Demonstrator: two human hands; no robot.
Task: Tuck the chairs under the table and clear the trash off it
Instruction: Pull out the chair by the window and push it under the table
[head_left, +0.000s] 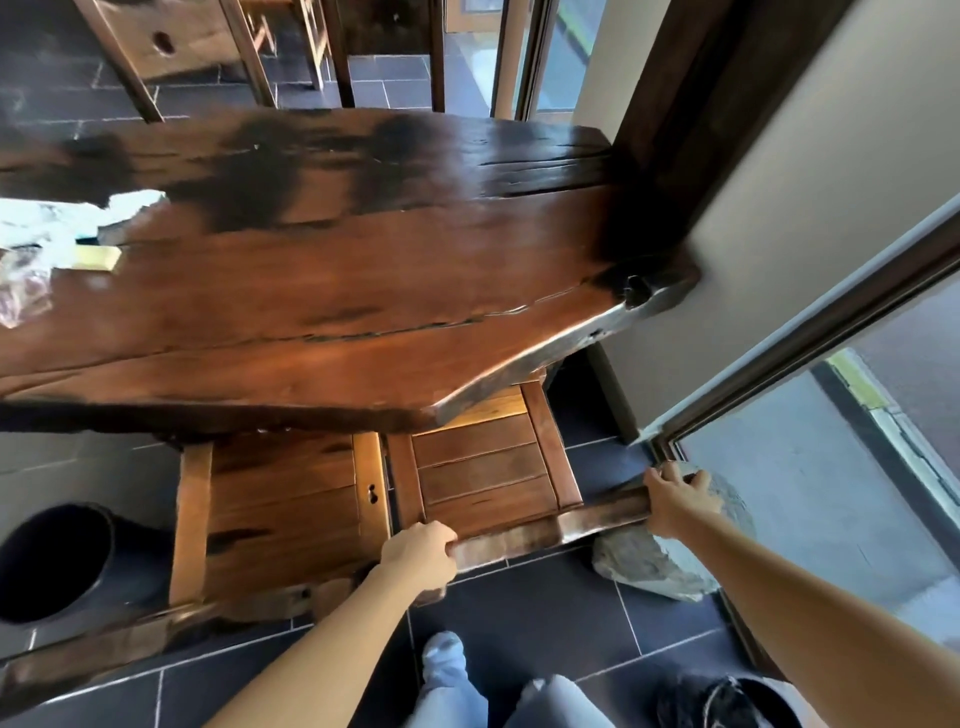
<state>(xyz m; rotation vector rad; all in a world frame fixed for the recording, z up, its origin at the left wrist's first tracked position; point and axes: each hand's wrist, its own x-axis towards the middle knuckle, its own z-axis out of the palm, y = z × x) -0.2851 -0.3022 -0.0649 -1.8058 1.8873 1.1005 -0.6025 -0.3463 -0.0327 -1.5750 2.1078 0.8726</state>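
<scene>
A thick dark wooden slab table (332, 270) fills the middle of the view. Two wooden chairs stand at its near edge, seats partly under the top: the right chair (483, 473) and the left chair (280, 509). My left hand (418, 553) is shut on the left end of the right chair's top rail (545, 530). Gripping the rail's right end is my right hand (672, 499). Crumpled plastic and paper trash (57, 234) lies on the table at the far left.
A black round bin (57, 561) stands on the tiled floor at the left. A grey rock (670, 561) sits by the glass door (810, 493) on the right. A black bag (727, 701) is near my feet. More wooden chairs (171, 47) stand beyond the table.
</scene>
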